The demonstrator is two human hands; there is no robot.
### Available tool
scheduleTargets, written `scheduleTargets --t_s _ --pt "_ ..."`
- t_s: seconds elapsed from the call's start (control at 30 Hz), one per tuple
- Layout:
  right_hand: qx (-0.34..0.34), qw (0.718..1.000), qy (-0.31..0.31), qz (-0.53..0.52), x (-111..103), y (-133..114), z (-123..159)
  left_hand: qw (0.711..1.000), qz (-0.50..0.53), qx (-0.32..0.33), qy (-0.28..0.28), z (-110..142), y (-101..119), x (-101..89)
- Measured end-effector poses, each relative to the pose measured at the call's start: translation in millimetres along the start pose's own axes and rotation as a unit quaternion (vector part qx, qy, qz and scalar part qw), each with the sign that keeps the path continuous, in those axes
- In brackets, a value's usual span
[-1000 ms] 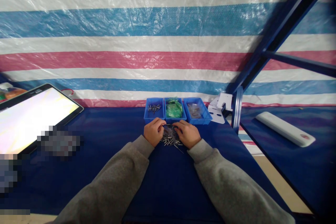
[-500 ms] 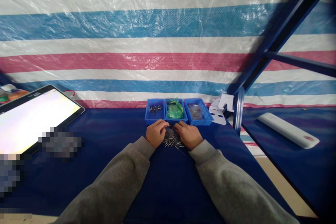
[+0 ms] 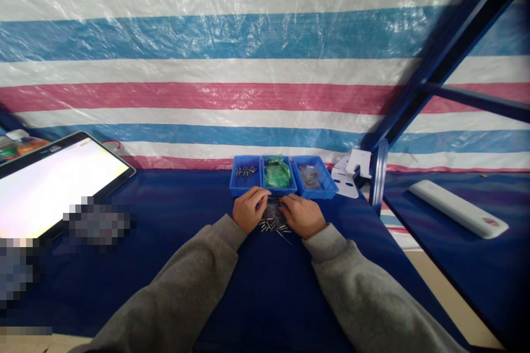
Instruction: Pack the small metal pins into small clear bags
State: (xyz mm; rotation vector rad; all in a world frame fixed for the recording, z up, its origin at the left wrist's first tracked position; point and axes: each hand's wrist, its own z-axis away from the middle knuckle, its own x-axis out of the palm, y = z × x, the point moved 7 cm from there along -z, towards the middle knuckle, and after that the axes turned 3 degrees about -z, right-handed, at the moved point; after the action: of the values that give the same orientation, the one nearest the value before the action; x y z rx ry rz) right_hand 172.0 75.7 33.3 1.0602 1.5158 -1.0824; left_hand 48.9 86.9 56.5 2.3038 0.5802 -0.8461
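Thick grey sleeves (image 3: 199, 270) — plain, with snug cuffs (image 3: 326, 241).

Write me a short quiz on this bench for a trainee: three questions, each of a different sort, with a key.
1. Which of the three blue bins holds the green bag: A) left, B) middle, C) right?
2. True or false: the white bar lies to the left of the screen.
3. What metal things lie heaped between the left hand and the right hand?

Key: 1. B; 2. false; 3. thin pins
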Motion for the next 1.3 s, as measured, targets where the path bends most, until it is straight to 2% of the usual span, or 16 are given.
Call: scheduleTargets --t_s 0.3,0.5,0.67,0.8,1.03,1.3 --pt "0.021 0.998 -0.057 0.006 13.8 2.1 -3.5 1.0 0.002 0.006 -0.004 0.0 -0.3 -0.8" --pt "0.015 0.998 -0.049 0.033 12.0 0.7 -2.9 1.0 0.01 0.004 0.006 0.5 -0.6 -1.3" --pt "0.011 1.0 0.011 0.024 -2.3 -2.6 -0.7 1.0 0.023 -0.004 0.017 1.4 -2.1 -3.9" --pt "0.01 0.996 0.067 -0.056 -11.3 -1.0 0.3 0.999 0.028 -0.012 0.018 1.4 -4.3 -3.6" --pt "-0.036 0.943 0.182 -0.276 -20.0 4.3 2.0 0.997 0.061 0.045 0.014 0.7 0.0 -0.3" --pt "-0.017 0.913 0.205 -0.353 -21.0 11.7 3.2 0.997 0.07 0.038 0.021 1.5 -1.5 -1.8"
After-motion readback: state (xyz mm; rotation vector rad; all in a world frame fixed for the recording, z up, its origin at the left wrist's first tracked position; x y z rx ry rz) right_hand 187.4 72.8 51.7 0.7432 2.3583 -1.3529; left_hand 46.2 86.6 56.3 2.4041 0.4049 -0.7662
